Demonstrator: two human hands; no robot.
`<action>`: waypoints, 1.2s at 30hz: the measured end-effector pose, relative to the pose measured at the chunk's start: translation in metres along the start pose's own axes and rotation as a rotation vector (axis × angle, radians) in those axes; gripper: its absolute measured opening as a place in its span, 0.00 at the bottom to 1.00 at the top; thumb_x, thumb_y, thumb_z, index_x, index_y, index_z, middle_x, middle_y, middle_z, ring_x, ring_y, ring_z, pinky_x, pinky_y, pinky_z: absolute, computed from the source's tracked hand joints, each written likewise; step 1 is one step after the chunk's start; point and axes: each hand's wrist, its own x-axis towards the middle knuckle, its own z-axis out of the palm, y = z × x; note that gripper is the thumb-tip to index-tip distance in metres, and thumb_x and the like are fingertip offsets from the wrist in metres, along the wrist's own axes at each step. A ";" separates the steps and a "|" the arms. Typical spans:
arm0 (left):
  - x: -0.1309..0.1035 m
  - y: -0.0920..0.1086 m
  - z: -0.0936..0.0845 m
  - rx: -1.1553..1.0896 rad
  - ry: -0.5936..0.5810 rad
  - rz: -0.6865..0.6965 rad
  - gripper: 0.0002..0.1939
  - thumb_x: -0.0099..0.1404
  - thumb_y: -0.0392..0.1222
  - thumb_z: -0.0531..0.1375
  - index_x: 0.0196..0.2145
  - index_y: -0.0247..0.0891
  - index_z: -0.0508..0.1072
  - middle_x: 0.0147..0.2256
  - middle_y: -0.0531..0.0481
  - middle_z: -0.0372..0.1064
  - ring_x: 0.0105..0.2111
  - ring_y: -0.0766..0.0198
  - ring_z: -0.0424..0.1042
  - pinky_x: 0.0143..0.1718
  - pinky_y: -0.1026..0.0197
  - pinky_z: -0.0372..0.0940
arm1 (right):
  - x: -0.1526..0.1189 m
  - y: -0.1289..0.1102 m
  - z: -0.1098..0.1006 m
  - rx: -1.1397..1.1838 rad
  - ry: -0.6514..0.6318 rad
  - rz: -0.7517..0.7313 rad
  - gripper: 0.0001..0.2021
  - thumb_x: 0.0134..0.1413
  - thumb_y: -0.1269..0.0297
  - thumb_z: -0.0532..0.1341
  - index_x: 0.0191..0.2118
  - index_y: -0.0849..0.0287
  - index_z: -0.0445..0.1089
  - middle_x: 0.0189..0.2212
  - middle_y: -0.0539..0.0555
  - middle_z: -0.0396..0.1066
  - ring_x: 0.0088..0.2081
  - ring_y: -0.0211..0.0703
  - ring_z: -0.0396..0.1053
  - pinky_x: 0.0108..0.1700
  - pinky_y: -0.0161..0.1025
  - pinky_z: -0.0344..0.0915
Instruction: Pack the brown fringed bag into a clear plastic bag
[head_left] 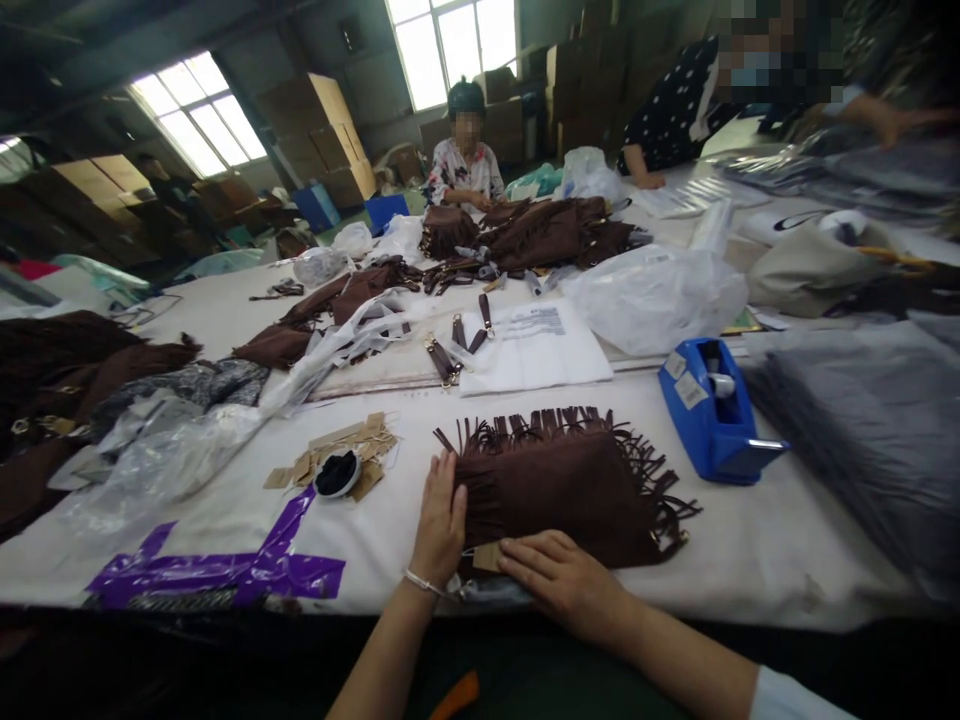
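In the head view, a brown fringed bag (570, 485) was laid flat on the white table (750, 550), near its front edge. The left hand (440, 525) was pressed open against its left side, its grip released; the right hand (559, 575) was spread flat over a paper tag (487, 556) at the lower edge, nothing clenched. Smoothing is judged best done outward, with the fringe kept straight. A blue tape dispenser (709, 410) stood just beside the bag.
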 end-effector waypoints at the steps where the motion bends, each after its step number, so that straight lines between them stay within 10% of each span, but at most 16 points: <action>1: -0.001 -0.006 0.008 0.124 -0.040 0.039 0.26 0.68 0.43 0.47 0.62 0.36 0.50 0.64 0.43 0.41 0.64 0.55 0.35 0.63 0.43 0.39 | -0.001 0.000 0.000 -0.001 0.006 0.003 0.24 0.61 0.62 0.53 0.61 0.57 0.52 0.56 0.55 0.63 0.54 0.42 0.60 0.53 0.43 0.61; 6: 0.001 -0.014 0.037 0.373 -0.190 0.144 0.26 0.68 0.40 0.45 0.62 0.31 0.48 0.63 0.36 0.41 0.64 0.51 0.34 0.61 0.38 0.42 | -0.008 0.003 -0.004 -0.033 0.011 0.038 0.23 0.61 0.62 0.52 0.61 0.55 0.52 0.56 0.54 0.63 0.55 0.40 0.59 0.55 0.44 0.57; 12: 0.002 0.019 0.020 0.106 -0.379 0.172 0.26 0.70 0.42 0.41 0.64 0.44 0.39 0.65 0.48 0.35 0.64 0.59 0.35 0.63 0.46 0.41 | -0.020 0.015 -0.005 -0.003 0.064 0.055 0.20 0.62 0.64 0.51 0.59 0.55 0.55 0.55 0.52 0.65 0.55 0.38 0.58 0.54 0.41 0.57; 17: -0.018 0.043 0.026 0.317 -0.556 0.414 0.38 0.63 0.43 0.54 0.64 0.42 0.37 0.65 0.45 0.35 0.64 0.51 0.35 0.62 0.42 0.44 | -0.022 0.020 -0.013 0.053 0.113 0.151 0.17 0.61 0.56 0.52 0.53 0.55 0.63 0.49 0.52 0.69 0.51 0.39 0.62 0.51 0.42 0.59; 30: -0.018 0.058 0.081 0.628 -0.450 0.776 0.34 0.58 0.28 0.49 0.62 0.37 0.50 0.62 0.46 0.47 0.62 0.54 0.46 0.60 0.48 0.53 | -0.099 0.029 -0.057 0.115 0.364 0.577 0.17 0.61 0.66 0.52 0.55 0.54 0.62 0.54 0.54 0.65 0.56 0.42 0.59 0.57 0.47 0.59; 36: -0.017 0.046 0.074 0.723 -0.386 0.913 0.28 0.61 0.26 0.46 0.60 0.33 0.55 0.60 0.43 0.53 0.60 0.56 0.53 0.56 0.51 0.59 | -0.114 0.078 -0.073 -0.057 0.202 0.676 0.18 0.61 0.63 0.51 0.56 0.52 0.61 0.55 0.53 0.64 0.57 0.47 0.58 0.57 0.52 0.59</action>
